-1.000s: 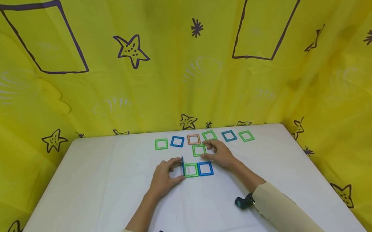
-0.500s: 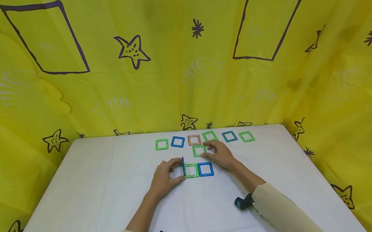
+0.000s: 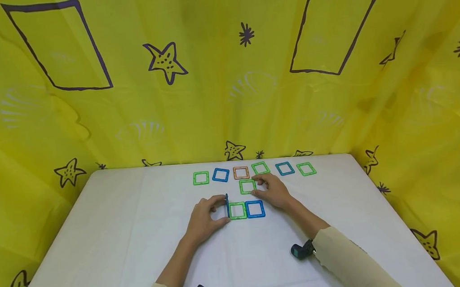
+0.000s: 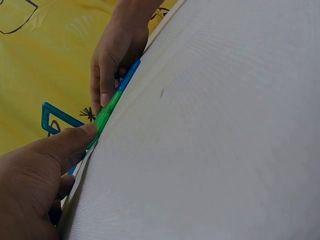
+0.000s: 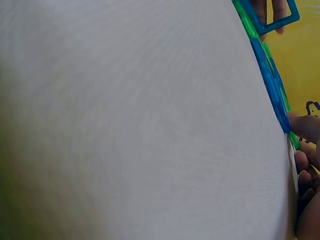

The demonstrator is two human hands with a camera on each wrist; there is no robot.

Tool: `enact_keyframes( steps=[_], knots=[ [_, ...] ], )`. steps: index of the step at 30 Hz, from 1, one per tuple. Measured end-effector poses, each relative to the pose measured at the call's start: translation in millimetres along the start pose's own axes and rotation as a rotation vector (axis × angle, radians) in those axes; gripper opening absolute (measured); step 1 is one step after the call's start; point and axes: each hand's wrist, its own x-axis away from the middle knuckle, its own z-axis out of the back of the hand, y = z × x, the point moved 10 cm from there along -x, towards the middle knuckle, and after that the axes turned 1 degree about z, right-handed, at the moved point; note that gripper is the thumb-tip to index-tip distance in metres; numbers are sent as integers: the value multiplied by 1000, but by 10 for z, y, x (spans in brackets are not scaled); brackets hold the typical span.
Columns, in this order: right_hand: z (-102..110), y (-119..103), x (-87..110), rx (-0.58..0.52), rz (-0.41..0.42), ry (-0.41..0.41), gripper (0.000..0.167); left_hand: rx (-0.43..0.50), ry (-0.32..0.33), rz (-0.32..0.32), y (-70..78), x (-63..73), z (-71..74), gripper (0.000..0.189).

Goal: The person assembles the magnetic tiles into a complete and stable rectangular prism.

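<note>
My left hand (image 3: 202, 218) holds a blue square magnetic tile (image 3: 228, 206) on edge, thumb at the near end and fingers at the far end. It stands along the left side of a flat green magnetic tile (image 3: 238, 217), which adjoins a flat blue magnetic tile (image 3: 256, 216) on its right. Behind these, my right hand (image 3: 275, 192) has thumb and index finger at the right corners of another flat green tile (image 3: 241, 187). In the right wrist view the upright tile (image 5: 282, 22) rises above the flat ones.
Along the back of the white table (image 3: 80, 245) lies a row of several square tiles: green (image 3: 201, 183), blue (image 3: 221, 180), orange (image 3: 241, 177) and more to the right. A yellow patterned curtain (image 3: 202, 105) hangs behind the table.
The hands and tiles keep their places; the whole head view has shifted only slightly.
</note>
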Motion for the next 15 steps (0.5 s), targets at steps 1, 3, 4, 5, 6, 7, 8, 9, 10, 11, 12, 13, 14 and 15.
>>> enact_keyframes(
  steps=[1,3,4,5,6,7,8,9,10,11,12,13,14,15],
  knots=[
    [-1,-1,0,-3,-1,-1,51,0,1,0,-1,0,1,61],
    [4,4,0,-14,-9,2,52,1,1,-3,1,1,2,62],
    [11,10,-1,-22,-13,5,52,2,1,-7,4,2,3,62],
    [14,19,-2,-33,-20,8,52,4,3,-11,9,3,5,62],
    [15,33,-3,-42,-28,10,52,5,7,-20,18,4,8,61],
    [18,47,-3,-58,-36,13,52,8,7,-23,20,3,9,61],
    [19,59,-1,-73,-44,16,53,10,9,-27,26,4,11,61],
    [18,68,1,-86,-51,17,53,10,10,-28,30,5,13,61],
    [20,71,3,-101,-53,20,52,11,12,-30,29,5,14,60],
    [21,75,5,-118,-55,23,52,12,14,-32,28,5,16,60],
    [23,75,6,-138,-54,27,52,14,15,-31,27,5,18,60],
    [24,75,6,-157,-51,31,53,16,14,-27,20,5,18,60],
    [23,79,5,-173,-48,35,53,16,16,-28,18,6,20,60],
    [22,79,5,-184,-40,39,53,16,16,-27,15,7,20,60]
  ],
)
